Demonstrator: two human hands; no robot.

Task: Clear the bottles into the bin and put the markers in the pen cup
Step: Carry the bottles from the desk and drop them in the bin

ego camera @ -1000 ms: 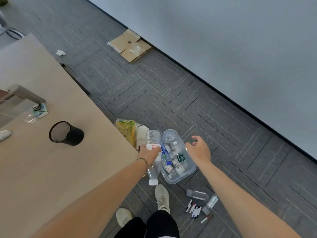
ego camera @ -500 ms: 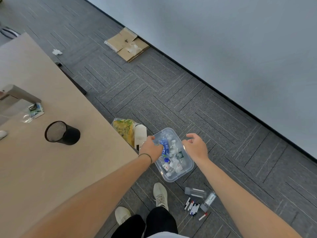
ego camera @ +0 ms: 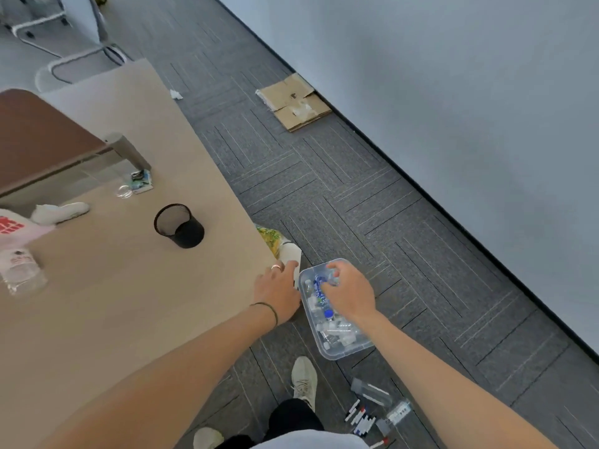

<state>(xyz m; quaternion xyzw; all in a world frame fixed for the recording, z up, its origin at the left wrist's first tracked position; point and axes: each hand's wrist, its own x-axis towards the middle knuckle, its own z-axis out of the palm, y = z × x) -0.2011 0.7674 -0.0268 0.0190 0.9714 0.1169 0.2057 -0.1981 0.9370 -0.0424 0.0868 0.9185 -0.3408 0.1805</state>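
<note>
While the right hand (ego camera: pixel 348 291) hangs over the clear plastic bin (ego camera: pixel 337 350) on the carpet, its fingers are curled round the end of a small bottle (ego camera: pixel 333 277) above the bottles already heaped inside. The left hand (ego camera: pixel 277 288) rests at the corner of the table (ego camera: pixel 107 303), fingers loosely spread, gripping nothing. The black mesh pen cup (ego camera: pixel 179 225) stands on the table at ten o'clock from that hand, well apart. The markers (ego camera: pixel 361 419) lie on the floor at five o'clock from the bin, beside two more bottles (ego camera: pixel 372 391). Another bottle lies on the table at nine o'clock (ego camera: pixel 21 270).
</note>
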